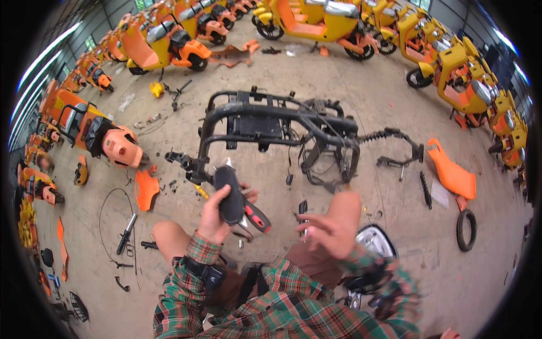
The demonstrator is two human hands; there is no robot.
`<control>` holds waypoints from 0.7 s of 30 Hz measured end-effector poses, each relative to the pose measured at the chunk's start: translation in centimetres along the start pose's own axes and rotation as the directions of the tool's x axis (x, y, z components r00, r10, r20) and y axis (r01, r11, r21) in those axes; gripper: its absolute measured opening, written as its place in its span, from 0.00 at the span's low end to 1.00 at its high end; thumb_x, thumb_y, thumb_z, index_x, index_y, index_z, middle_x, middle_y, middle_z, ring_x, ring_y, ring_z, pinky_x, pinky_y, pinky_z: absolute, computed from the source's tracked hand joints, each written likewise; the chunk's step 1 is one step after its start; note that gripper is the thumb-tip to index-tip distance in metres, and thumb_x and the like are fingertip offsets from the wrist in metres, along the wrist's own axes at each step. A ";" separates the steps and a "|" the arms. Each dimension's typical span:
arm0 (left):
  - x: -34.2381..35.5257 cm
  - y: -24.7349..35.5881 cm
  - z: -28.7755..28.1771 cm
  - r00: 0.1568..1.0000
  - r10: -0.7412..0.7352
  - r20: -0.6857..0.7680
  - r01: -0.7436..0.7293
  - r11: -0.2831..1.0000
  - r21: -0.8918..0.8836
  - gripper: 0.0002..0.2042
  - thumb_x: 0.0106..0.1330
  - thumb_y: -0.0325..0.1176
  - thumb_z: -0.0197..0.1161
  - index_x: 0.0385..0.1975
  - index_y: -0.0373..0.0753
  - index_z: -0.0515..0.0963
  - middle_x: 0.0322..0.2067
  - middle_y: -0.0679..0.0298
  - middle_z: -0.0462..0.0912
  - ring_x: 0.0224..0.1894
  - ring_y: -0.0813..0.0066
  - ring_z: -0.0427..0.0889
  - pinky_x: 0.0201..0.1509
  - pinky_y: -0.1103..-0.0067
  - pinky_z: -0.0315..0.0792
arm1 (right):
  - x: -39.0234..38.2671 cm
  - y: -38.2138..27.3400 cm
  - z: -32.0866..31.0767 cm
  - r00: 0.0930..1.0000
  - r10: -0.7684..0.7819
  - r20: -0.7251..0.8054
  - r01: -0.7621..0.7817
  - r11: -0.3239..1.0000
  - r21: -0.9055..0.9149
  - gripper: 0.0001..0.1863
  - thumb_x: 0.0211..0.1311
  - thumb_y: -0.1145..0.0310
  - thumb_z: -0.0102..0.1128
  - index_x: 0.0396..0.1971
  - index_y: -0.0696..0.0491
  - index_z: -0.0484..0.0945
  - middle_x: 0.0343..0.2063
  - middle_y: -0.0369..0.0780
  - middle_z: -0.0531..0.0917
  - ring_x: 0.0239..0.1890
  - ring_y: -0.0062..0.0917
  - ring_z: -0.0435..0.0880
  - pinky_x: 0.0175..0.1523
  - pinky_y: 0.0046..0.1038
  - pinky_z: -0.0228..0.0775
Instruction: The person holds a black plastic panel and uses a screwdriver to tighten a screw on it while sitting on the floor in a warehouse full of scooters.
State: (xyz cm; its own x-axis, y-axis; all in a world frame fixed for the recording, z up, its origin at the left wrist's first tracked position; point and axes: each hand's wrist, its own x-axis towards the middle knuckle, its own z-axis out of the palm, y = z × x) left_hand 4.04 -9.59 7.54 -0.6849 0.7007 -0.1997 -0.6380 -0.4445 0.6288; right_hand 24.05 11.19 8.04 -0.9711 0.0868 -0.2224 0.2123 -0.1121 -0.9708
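Observation:
My left hand point(212, 219) is closed around a long black piece with rounded ends point(230, 199). Beside that piece, a tool handle in black and red point(257, 217) sticks out toward the lower right; the tool's working end is hidden. Over my right knee, my right hand point(330, 233) is raised, its fingers apart and slightly blurred, with nothing visible in it. In front of both hands a bare black scooter frame point(254, 107) lies on the floor, with cables hanging from it.
Scattered on the concrete floor are orange panels point(451, 172), a black tyre ring point(466, 230), a fork tube point(127, 233) and a shock spring point(425, 190). A headlight unit point(375, 242) lies beside my right leg. Rows of yellow and orange scooters point(307, 25) stand around.

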 end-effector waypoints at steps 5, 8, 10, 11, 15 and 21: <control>0.5 -2.1 2.7 0.999 0.027 -0.023 -0.021 0.968 0.249 0.20 0.69 0.37 0.50 0.52 0.26 0.69 0.50 0.46 0.77 0.53 0.58 0.77 0.59 0.69 0.70 | 7.6 6.6 5.2 0.994 -0.107 0.008 0.081 0.803 0.591 0.26 0.71 0.57 0.45 0.63 0.57 0.62 0.44 0.43 0.79 0.37 0.26 0.81 0.38 0.24 0.73; 0.7 -3.0 2.2 0.998 0.042 -0.036 -0.028 0.947 0.319 0.19 0.68 0.32 0.53 0.54 0.27 0.66 0.52 0.48 0.74 0.54 0.60 0.76 0.58 0.69 0.71 | 8.4 7.7 5.5 0.984 -0.130 -0.122 0.176 0.832 0.526 0.23 0.70 0.59 0.47 0.58 0.58 0.66 0.38 0.44 0.81 0.31 0.25 0.82 0.34 0.23 0.73; 0.9 -2.8 1.3 1.000 -0.019 -0.024 0.025 0.961 0.275 0.20 0.67 0.30 0.55 0.57 0.29 0.64 0.54 0.50 0.73 0.55 0.59 0.75 0.57 0.66 0.72 | 8.5 8.0 5.0 0.972 -0.124 -0.201 0.205 0.866 0.456 0.20 0.70 0.61 0.48 0.54 0.60 0.69 0.36 0.44 0.81 0.29 0.25 0.81 0.32 0.23 0.72; 0.9 -2.9 0.4 0.994 -0.104 -0.028 0.108 0.964 0.241 0.21 0.67 0.30 0.55 0.57 0.29 0.63 0.54 0.50 0.72 0.56 0.58 0.75 0.57 0.65 0.73 | 8.6 8.0 4.7 0.910 -0.129 -0.394 0.285 0.885 0.368 0.18 0.68 0.63 0.50 0.51 0.60 0.71 0.33 0.43 0.82 0.26 0.24 0.81 0.30 0.23 0.72; 2.4 -3.1 -0.2 0.985 -0.150 0.086 0.136 0.978 0.157 0.22 0.68 0.31 0.56 0.59 0.30 0.62 0.55 0.50 0.72 0.53 0.55 0.77 0.54 0.66 0.76 | 7.4 8.2 0.4 0.603 -0.262 -0.753 0.403 0.915 0.004 0.16 0.65 0.66 0.55 0.46 0.61 0.73 0.31 0.42 0.82 0.22 0.21 0.79 0.27 0.21 0.71; 3.2 -4.6 -3.7 0.978 -0.204 0.050 0.202 0.979 0.036 0.25 0.72 0.48 0.45 0.57 0.33 0.64 0.43 0.49 0.79 0.37 0.62 0.83 0.43 0.73 0.78 | 3.7 3.0 -1.5 0.383 -0.505 -0.773 0.512 0.813 -0.277 0.23 0.65 0.54 0.49 0.42 0.63 0.72 0.22 0.42 0.75 0.17 0.21 0.71 0.24 0.20 0.64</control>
State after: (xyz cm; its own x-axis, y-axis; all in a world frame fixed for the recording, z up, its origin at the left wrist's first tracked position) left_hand 3.50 -7.43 1.20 -0.5223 0.8034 -0.2859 -0.7503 -0.2737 0.6018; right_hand 21.30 12.65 4.17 -0.3950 0.8554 0.3351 -0.2942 0.2278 -0.9282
